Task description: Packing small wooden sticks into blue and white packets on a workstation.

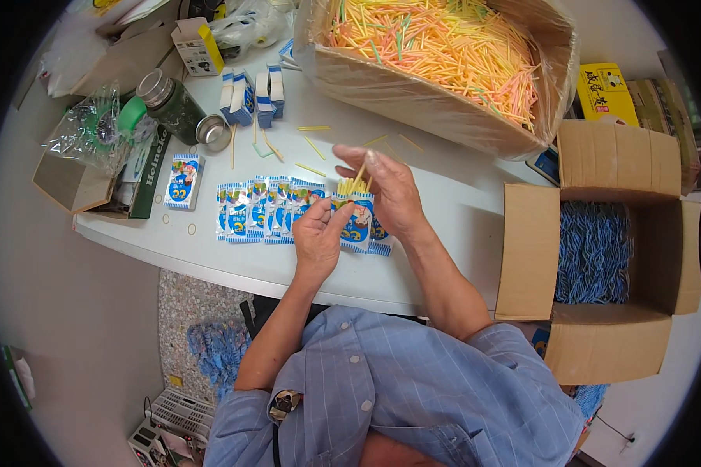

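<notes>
We see both hands at work above the counter (pixel 466 212). The fingers of our left hand (pixel 318 243) are closed on a packet (pixel 357 224), with the thumb upon its front; so the packet is just to the right of these fingers, upright and a little tilted. Yellow sticks (pixel 344 187) show at its top edge, just beside the fingertips. The fingers of our right hand (pixel 393 191) are pinched on one stick (pixel 359 175), which leans over this same top edge.

To the left of the left fingers, we have a row of packets (pixel 258 208), overlapping one another; farther left lies a single pack (pixel 182 180). Beyond the fingers there are loose sticks (pixel 311 169), and then stacks (pixel 241 97) beside a flask (pixel 179 113). Well beyond the right fingers stands the big box (pixel 413 82), full of coloured sticks (pixel 444 43). Well to their right is an open box (pixel 528 253) with blue pieces (pixel 592 253) inside.
</notes>
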{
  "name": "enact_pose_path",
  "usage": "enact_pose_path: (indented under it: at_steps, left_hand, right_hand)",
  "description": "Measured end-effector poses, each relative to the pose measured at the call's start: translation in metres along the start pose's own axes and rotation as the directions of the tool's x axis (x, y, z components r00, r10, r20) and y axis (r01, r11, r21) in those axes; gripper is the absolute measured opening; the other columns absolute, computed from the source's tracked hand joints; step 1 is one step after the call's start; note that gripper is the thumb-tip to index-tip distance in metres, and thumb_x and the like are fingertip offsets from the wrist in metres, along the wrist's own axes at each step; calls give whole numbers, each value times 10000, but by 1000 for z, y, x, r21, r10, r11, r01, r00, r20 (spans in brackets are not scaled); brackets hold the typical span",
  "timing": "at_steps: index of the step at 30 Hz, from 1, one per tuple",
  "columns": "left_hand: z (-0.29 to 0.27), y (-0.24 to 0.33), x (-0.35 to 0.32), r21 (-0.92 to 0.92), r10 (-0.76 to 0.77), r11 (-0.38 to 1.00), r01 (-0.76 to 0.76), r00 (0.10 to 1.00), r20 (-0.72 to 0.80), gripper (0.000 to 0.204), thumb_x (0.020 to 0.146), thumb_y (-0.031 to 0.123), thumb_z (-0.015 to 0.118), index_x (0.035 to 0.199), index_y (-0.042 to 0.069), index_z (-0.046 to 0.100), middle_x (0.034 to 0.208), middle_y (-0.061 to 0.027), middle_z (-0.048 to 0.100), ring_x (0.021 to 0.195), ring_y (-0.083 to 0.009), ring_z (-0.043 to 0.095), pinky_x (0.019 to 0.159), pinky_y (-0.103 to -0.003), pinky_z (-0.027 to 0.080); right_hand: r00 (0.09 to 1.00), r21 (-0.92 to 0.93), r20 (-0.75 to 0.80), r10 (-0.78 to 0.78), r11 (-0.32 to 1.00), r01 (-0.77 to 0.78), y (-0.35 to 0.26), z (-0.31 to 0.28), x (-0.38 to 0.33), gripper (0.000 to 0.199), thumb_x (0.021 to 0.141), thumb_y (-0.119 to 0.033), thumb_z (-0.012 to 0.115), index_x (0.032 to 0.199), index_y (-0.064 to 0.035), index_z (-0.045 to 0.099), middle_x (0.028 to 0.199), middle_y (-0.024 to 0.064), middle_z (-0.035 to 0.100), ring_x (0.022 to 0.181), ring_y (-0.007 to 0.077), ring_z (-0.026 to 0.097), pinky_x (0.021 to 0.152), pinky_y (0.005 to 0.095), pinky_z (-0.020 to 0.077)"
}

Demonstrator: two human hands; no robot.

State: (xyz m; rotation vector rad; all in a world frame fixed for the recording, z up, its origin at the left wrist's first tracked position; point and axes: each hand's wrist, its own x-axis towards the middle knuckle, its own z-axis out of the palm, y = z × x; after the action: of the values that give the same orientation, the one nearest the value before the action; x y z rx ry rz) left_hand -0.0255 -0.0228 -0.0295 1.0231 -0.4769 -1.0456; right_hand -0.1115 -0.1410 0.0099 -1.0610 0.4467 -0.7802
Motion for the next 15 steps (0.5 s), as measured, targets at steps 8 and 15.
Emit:
enact_pose_path:
  at_steps: [8, 15]
  left_hand:
    - [-3, -1, 0, -65, -1, 998, 1, 1000, 2, 151, 955, 25, 649, 1079, -62, 643, 985, -89, 723, 854, -65, 653, 748, -197, 512]
    - [-16, 2, -5, -4, 97, 995, -98, 994, -41, 200, 951, 15, 653, 1132, -68, 637, 1001, -94, 721, 864, -72, 653, 763, -203, 511]
  right_hand:
    - [997, 102, 67, 30, 994, -37, -4, 0, 10, 428, 1062, -312, 461, 1217, 59, 607, 1235, 182, 651, 1181, 283, 617, 1067, 449, 461]
    - [970, -616, -175, -166, 788, 24, -15, -36, 34, 308, 1025, -242, 537, 1114, 26, 659, 1064, 159, 703, 1027, 281, 686, 885, 410, 543]
